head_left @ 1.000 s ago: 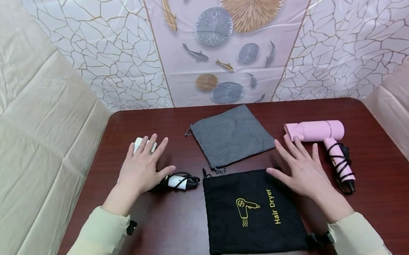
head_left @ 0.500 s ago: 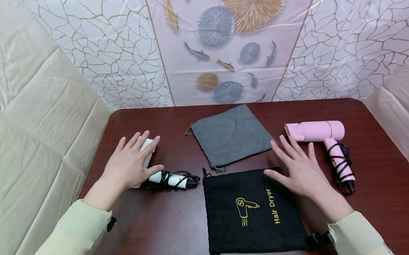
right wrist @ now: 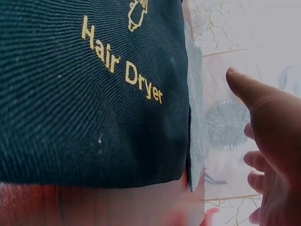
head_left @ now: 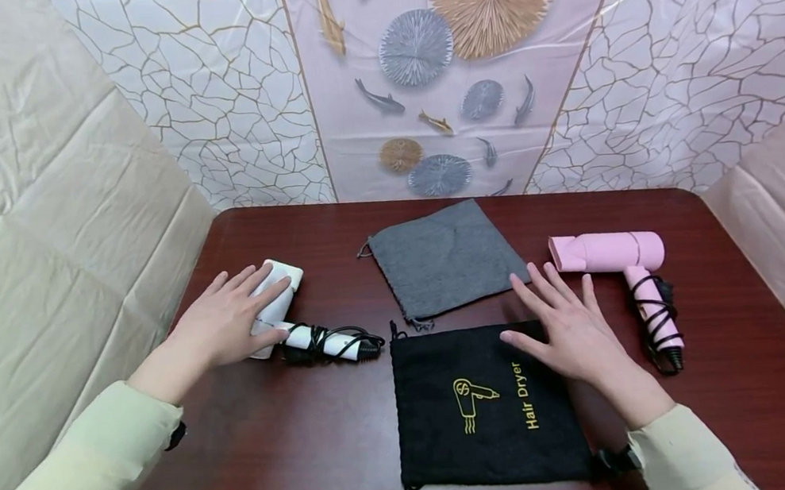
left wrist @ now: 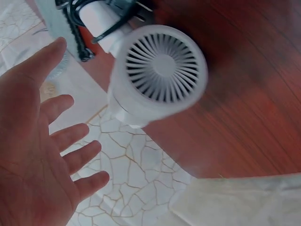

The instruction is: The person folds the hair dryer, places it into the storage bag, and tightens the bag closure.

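1. The white hair dryer [head_left: 276, 301] lies on the left side of the dark red bench [head_left: 300, 462], its barrel pointing away from the person and its handle, wrapped in a black cord [head_left: 327, 341], pointing toward the middle of the bench.
2. The left hand [head_left: 224, 322] lies flat over the barrel's left side with fingers straight and spread; the thumb rests near the joint of handle and barrel. The left wrist view shows the palm [left wrist: 33, 155] open and the dryer's round rear grille [left wrist: 160, 66] just beside it.
3. The right hand [head_left: 566, 322] hovers or rests with fingers straight and fanned wide, gripping nothing, at the upper right corner of the black pouch [head_left: 484, 407], which is printed "Hair Dryer" in yellow. Whether it touches the cloth cannot be told.
4. A grey drawstring pouch [head_left: 444, 259] lies flat just beyond the black one, nearly touching it.
5. A pink hair dryer [head_left: 617, 261] lies to the right of the right hand, its handle wound with black cord.
6. Patterned sheeting with fish and round motifs [head_left: 432, 73] stands behind the bench.
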`<state>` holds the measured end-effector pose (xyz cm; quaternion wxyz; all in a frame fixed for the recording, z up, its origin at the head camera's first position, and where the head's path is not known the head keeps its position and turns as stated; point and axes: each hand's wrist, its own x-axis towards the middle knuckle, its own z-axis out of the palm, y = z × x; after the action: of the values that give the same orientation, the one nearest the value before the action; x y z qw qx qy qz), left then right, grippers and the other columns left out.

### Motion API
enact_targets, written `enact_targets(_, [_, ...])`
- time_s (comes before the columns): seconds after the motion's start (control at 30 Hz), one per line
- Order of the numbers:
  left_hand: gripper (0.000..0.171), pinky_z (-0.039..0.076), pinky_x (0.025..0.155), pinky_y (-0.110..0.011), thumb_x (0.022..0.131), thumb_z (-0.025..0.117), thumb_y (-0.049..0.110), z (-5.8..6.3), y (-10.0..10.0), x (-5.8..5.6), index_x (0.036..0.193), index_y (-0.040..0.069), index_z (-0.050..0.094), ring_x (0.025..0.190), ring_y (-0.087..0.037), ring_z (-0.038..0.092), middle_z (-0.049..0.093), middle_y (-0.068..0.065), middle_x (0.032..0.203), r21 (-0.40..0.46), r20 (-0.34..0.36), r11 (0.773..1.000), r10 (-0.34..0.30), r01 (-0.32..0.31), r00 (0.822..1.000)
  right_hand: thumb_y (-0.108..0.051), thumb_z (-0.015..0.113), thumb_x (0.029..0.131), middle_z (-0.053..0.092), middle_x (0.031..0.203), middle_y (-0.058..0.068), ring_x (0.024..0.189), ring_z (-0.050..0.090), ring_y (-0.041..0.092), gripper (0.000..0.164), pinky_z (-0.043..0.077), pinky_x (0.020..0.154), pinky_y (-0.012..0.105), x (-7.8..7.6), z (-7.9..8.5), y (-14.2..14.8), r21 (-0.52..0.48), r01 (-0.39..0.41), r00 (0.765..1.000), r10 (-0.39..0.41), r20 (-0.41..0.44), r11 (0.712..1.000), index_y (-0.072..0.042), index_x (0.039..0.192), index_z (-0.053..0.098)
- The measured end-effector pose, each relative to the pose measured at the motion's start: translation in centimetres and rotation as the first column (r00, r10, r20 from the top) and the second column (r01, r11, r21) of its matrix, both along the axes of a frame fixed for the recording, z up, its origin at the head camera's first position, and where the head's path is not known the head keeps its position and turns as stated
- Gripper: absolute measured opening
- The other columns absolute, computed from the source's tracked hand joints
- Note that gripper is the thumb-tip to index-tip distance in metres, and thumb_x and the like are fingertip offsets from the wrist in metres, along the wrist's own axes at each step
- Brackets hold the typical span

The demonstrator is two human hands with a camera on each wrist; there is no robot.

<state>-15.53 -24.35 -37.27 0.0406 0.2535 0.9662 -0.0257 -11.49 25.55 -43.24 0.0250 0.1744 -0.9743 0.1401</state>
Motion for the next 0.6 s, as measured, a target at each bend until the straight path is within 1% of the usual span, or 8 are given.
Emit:
enact_targets(0.17, [0.079, 0.031, 0.122, -0.069, 0.095, 0.077, 0.049, 0.1, -1.1, 0.3, 0.161, 0.014, 0.050, 0.150, -0.046, 0.043, 0.042, -0.023, 0.166, -0.005, -0.002, 1.000, -0.026, 0.026, 1.000, -0.054, 0.072, 0.098, 0.029, 0.173, 0.020, 0.163, 0.017, 0.043, 0.086, 0.006, 0.122, 0.079, 0.1, 0.1, -0.1, -0.003, -0.013, 1.000, 0.013, -0.002, 1.000, -0.016, 0.167, 0.038])
enact_targets(0.27, [0.080, 0.034, 0.119, -0.069, 0.093, 0.080, 0.047, 0.0, -1.6, 0.4, 0.159, 0.013, 0.051, 0.148, -0.047, 0.045, 0.045, -0.025, 0.164, 0.003, -0.005, 0.999, -0.042, 0.042, 0.999, -0.054, 0.072, 0.098, 0.029, 0.174, 0.020, 0.163, 0.017, 0.043, 0.086, 0.006, 0.123, 0.078, 0.1, 0.1, -0.2, -0.009, -0.031, 1.000, 0.031, 0.005, 0.999, -0.016, 0.167, 0.038])
enact_targets(0.43, [0.083, 0.038, 0.117, -0.069, 0.089, 0.083, 0.047, -0.4, -2.4, 0.6, 0.158, 0.012, 0.053, 0.145, -0.048, 0.049, 0.047, -0.026, 0.161, 0.009, -0.006, 0.997, -0.071, 0.071, 0.997, -0.054, 0.071, 0.099, 0.028, 0.174, 0.019, 0.163, 0.018, 0.041, 0.086, 0.003, 0.125, 0.075, 0.0, 0.2, -0.4, -0.011, -0.056, 0.998, 0.057, 0.018, 0.998, -0.014, 0.167, 0.038])
enact_targets(0.6, [0.083, 0.041, 0.114, -0.069, 0.087, 0.087, 0.045, -0.9, -2.9, 0.7, 0.156, 0.011, 0.055, 0.142, -0.048, 0.052, 0.048, -0.027, 0.160, 0.011, -0.015, 0.995, -0.104, 0.104, 0.995, -0.054, 0.072, 0.098, 0.030, 0.173, 0.019, 0.162, 0.022, 0.042, 0.086, 0.005, 0.126, 0.073, -0.1, 0.2, -0.7, -0.008, -0.074, 0.997, 0.074, 0.017, 0.997, -0.013, 0.166, 0.040])
